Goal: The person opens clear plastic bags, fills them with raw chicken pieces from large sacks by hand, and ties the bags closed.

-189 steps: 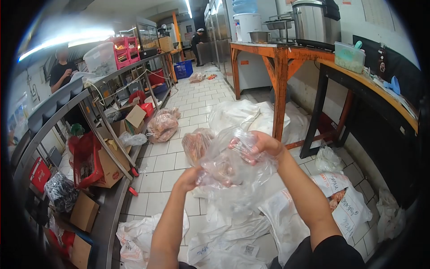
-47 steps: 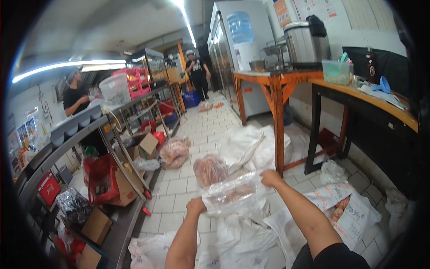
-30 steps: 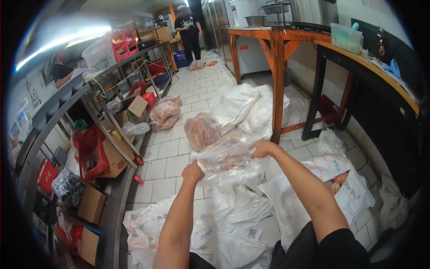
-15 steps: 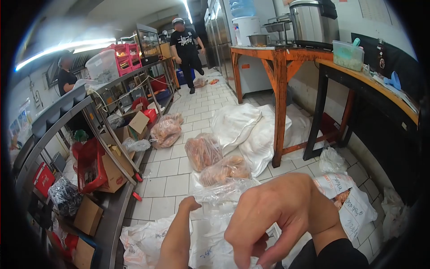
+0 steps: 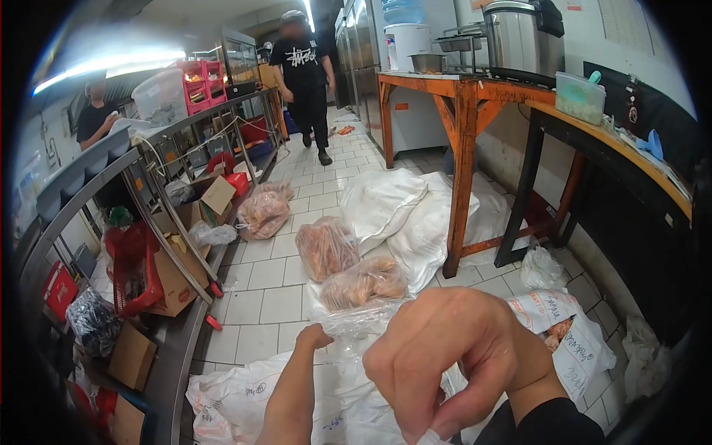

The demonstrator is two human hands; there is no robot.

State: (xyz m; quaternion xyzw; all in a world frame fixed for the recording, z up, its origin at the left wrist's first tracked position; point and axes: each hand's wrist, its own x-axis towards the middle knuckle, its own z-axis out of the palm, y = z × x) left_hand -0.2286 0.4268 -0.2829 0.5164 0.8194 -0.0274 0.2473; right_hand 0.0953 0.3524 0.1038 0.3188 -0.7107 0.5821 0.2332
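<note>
My left hand (image 5: 315,337) reaches forward low in the view, its fingers closed on the edge of a clear plastic bag (image 5: 367,319). Closer to the camera, my right hand (image 5: 445,356) is bent down in a pinch. A whitish bit of plastic (image 5: 432,439) shows at its fingertips, mostly cut off by the frame's bottom edge. White sacks with handwriting (image 5: 248,389) lie under and around my hands. Just beyond them are a clear bag of raw meat, seemingly chicken (image 5: 363,283), and a second such bag (image 5: 325,248).
Big white sacks (image 5: 400,215) lie beside an orange table (image 5: 463,178). An open sack (image 5: 571,341) sits at right. Another meat bag (image 5: 263,213) is near the steel shelf (image 5: 178,263), with boxes and a red basket (image 5: 137,274). One person (image 5: 304,81) is in the aisle, another (image 5: 95,119) behind the counter.
The person in the aisle has walked closer. My right hand has shifted slightly left, still pinched; my left hand stays at the bag. The view has moved slightly.
</note>
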